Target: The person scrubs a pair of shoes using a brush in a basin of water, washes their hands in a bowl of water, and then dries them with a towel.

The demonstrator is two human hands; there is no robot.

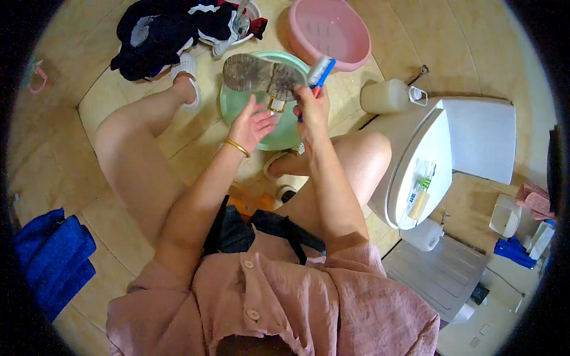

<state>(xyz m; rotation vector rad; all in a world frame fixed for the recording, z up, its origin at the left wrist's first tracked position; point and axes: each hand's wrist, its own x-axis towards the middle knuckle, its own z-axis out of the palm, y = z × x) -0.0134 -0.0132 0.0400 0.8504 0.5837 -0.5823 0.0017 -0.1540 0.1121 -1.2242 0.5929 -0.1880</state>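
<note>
A shoe [255, 73] with a dirt-stained grey sole faces me above the green basin [282, 135]. Its gold buckle [276, 105] shows at the near side. My right hand [313, 110] is closed around a blue and red scrub brush [320, 72] with white bristles, and its thumb meets the shoe's heel end. Whether those fingers also grip the shoe is hard to make out. My left hand [254, 123] is open just below the sole, palm up and fingers spread, close to the buckle.
Behind the basin is a pink tub [332, 35]. Dark clothes [157, 41] lie at the back left, partly over a white bowl. To the right are a cloudy plastic jug [383, 96] and a white toilet [415, 172] with packets on it. A blue towel [56, 258] is at left.
</note>
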